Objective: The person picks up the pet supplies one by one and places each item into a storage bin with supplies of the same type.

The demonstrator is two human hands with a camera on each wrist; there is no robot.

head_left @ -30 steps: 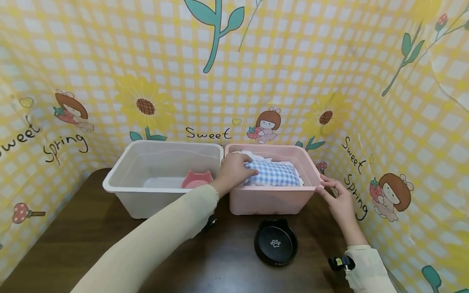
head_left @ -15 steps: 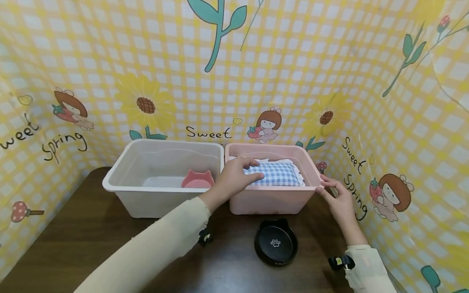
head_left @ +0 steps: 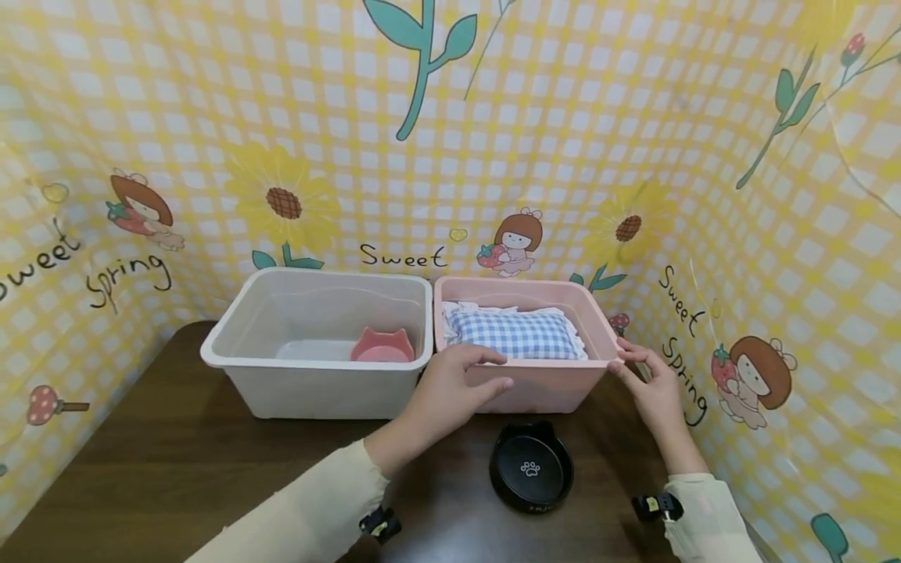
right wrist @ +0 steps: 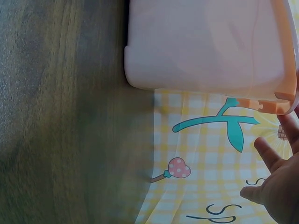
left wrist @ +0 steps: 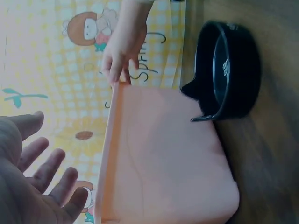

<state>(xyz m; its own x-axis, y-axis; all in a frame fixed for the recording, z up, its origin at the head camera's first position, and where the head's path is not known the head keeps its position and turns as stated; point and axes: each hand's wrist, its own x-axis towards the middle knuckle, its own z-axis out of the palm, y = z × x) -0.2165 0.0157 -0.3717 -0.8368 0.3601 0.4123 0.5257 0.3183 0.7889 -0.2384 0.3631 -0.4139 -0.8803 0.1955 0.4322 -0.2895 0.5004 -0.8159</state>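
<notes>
In the head view, picture a clock face centred on a pink bin (head_left: pixel 552 389), standing upright on a dark wooden table (head_left: pixel 155 469). At the middle of the dial, inside the bin, find a blue-and-white checked cushion (head_left: pixel 521 332) with frilled edges. At nine o'clock, just beside the pink bin, find an off-white bin (head_left: pixel 317 392), with a pink cat-eared dish (head_left: pixel 383 350) inside, near its own four o'clock. At six o'clock, apart from both bins, note a black cat-eared bowl (head_left: pixel 530 469) marked with a paw print.

At eight o'clock, by the front wall, find the left hand (head_left: pixel 450 391), holding nothing, with thumb and loosely bent fingers spread; in the left wrist view, apparently not touching the rim. Between three and four o'clock, find the right hand (head_left: pixel 655 387) at the front corner, with the rim seemingly pinched between thumb and fingertips.

Judge the step in hand as settling the cushion while bracing the bin. Pinch the rim lightly, without tilting or dragging. Expect soft filling; smooth with a flat palm rather than tugging at the frill. Lift the left wrist well over the black bowl to avoid a knock.
</notes>
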